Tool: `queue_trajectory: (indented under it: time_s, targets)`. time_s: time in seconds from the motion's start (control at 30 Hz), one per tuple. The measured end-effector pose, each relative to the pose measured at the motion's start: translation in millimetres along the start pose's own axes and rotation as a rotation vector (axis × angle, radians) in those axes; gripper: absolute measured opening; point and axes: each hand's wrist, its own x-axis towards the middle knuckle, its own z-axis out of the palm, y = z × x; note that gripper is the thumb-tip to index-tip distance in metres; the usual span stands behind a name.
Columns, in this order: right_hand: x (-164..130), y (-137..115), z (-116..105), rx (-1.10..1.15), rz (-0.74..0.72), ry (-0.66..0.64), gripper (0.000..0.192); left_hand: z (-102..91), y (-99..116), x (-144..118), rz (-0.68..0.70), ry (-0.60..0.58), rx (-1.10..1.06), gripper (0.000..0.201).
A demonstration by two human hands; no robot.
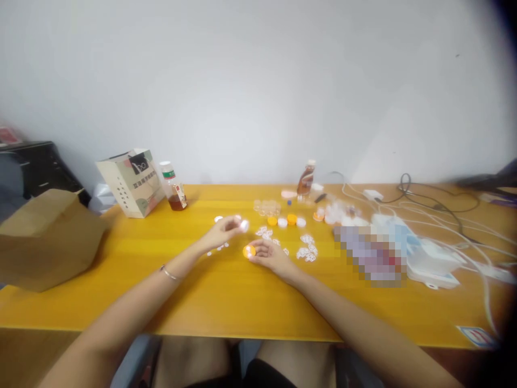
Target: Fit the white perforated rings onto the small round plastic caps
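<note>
My left hand (223, 231) is raised over the table, its fingers pinched on a small white round piece (244, 226) that looks like a cap. Lower and to its right, my right hand (275, 258) grips an orange round cap (249, 251) with a pale centre, between thumb and fingers. Behind the hands stands a row of orange caps (291, 220) and white caps (282, 222). Small white pieces with cut-out patterns lie in a pile (307, 249) right of my right hand. More small white discs (220, 248) sit partly hidden under my left hand.
A paper bag (141, 186) and a bottle of dark contents (175, 194) stand at the back left. A brown bag (48, 237) leans at the left edge. Clear round containers (266, 207), a brown drink bottle (306, 179), plastic packets (339, 213) and white cables (468, 231) lie at the back and right.
</note>
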Motion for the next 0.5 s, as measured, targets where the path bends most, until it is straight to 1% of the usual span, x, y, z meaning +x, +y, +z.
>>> queue_trajectory:
  time_s: [0.07, 0.13, 0.23, 0.33, 0.37, 0.5]
  targets:
    - [2, 2, -1, -0.003, -0.003, 0.001, 0.039, -7.6, -4, -15, -0.083, -0.008, -0.181, 0.02]
    - [3, 3, -1, -0.011, -0.007, 0.006, 0.039, -8.8, -6, -24, -0.139, -0.024, -0.332, 0.022]
    - [3, 2, -2, -0.023, -0.011, 0.018, 0.039, -3.5, -6, -30, -0.143, -0.053, -0.457, 0.03]
    - [2, 0, -2, -0.021, -0.023, 0.04, 0.039, 2.3, -5, -30, -0.115, -0.09, -0.426, 0.048]
    - [2, -1, -2, -0.018, -0.033, 0.049, 0.039, 3.5, -5, -30, -0.111, -0.101, -0.391, 0.049]
    - [2, -1, -2, -0.004, -0.088, 0.099, 0.037, 4.9, -4, -30, -0.083, -0.124, -0.258, 0.04]
